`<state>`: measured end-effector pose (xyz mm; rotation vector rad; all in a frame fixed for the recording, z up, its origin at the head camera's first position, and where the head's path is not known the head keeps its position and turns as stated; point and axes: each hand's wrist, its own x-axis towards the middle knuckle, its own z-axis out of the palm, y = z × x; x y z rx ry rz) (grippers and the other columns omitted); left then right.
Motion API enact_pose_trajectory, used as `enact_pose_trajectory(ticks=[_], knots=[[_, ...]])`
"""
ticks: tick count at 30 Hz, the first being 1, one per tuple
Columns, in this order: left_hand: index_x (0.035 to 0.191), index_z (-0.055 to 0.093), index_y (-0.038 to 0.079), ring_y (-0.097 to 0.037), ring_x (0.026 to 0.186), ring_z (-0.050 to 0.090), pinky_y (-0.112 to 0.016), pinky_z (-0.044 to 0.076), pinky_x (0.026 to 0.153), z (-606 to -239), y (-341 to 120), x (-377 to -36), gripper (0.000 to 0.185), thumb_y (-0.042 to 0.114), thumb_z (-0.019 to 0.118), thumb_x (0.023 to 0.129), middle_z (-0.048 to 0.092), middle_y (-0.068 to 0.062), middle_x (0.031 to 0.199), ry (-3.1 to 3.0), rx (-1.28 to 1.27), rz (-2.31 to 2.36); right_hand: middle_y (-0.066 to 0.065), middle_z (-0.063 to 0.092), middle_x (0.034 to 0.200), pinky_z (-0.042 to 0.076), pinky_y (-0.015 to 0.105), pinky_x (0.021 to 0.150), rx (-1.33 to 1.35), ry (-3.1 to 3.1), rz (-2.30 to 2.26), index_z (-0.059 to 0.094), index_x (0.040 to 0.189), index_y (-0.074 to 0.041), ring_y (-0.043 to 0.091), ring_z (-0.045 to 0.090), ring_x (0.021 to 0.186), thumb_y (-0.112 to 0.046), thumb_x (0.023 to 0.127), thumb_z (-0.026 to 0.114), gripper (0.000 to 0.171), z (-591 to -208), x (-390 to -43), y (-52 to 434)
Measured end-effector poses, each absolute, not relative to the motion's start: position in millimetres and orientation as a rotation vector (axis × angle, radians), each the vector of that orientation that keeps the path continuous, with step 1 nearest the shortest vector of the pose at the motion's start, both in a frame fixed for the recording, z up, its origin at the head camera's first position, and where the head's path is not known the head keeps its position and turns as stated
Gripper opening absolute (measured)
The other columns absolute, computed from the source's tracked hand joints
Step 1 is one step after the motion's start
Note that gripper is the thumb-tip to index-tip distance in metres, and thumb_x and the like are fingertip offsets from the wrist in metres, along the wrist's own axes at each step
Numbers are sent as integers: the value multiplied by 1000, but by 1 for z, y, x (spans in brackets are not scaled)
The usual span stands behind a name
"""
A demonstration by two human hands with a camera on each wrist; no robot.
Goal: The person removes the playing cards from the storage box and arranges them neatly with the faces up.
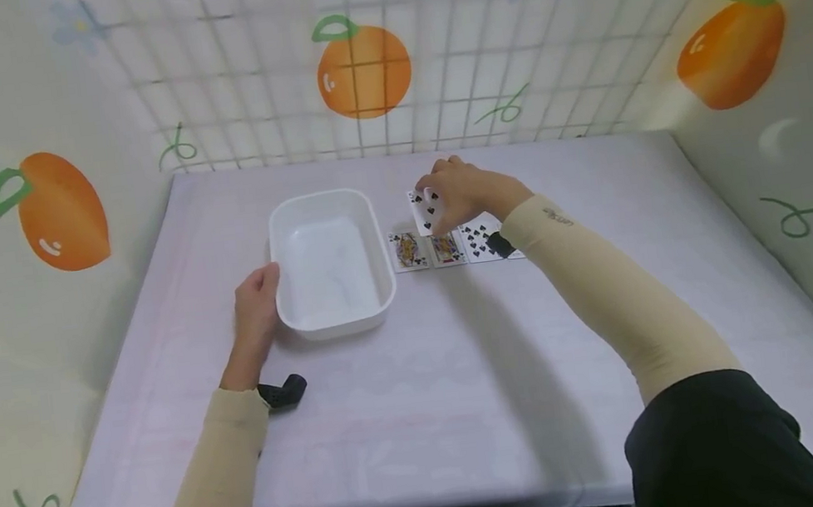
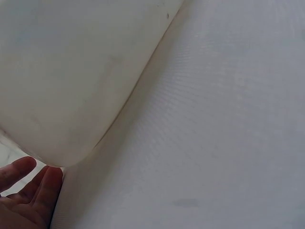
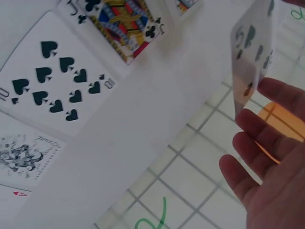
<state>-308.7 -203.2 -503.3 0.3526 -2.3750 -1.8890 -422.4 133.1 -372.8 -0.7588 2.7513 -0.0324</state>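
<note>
A white plastic basin (image 1: 340,328) stands on the table, left of a row of playing cards. My left hand (image 1: 256,308) grips its left rim; in the left wrist view the fingertips (image 2: 53,179) touch the basin's wall (image 2: 71,95). Between thumb and fingers my right hand (image 1: 463,193) pinches a five of spades (image 1: 423,211), raised above the row. That card tilts nearly edge-on (image 3: 250,52) in the right wrist view. In the row lie a face card (image 1: 408,251), a jack of clubs (image 3: 121,24), a ten of spades (image 3: 57,81), a joker (image 3: 24,155) and a red ace (image 3: 16,193).
A wire grid (image 1: 431,75) behind a sheet printed with oranges rises along the table's far edge. Printed sheets (image 1: 765,162) also close off both sides. Pale cloth (image 1: 396,422) covers the table. The right forearm partly hides the row's right end.
</note>
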Motion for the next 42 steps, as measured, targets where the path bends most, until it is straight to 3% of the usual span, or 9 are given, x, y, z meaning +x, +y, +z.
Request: enact_pose_trajectory(ticks=[30,42], knots=[[132,59,-1,-30,108,57,-37,45,90,-501,-199,-303,63,51,44,100,63,-20,122,-2408,356,-1819,18,43,137,42,55,91,-598,2772,-94,45,146,-10,35,36,118,-32,72,76,83,-383,-408,195],[135,58,3,-27,107,58,-34,46,88,-503,-198,-302,67,56,42,99,63,-17,123,-2417,384,-1814,18,41,138,44,58,90,-504,2773,-94,44,148,-12,36,35,120,-32,73,76,84,-385,-404,219]])
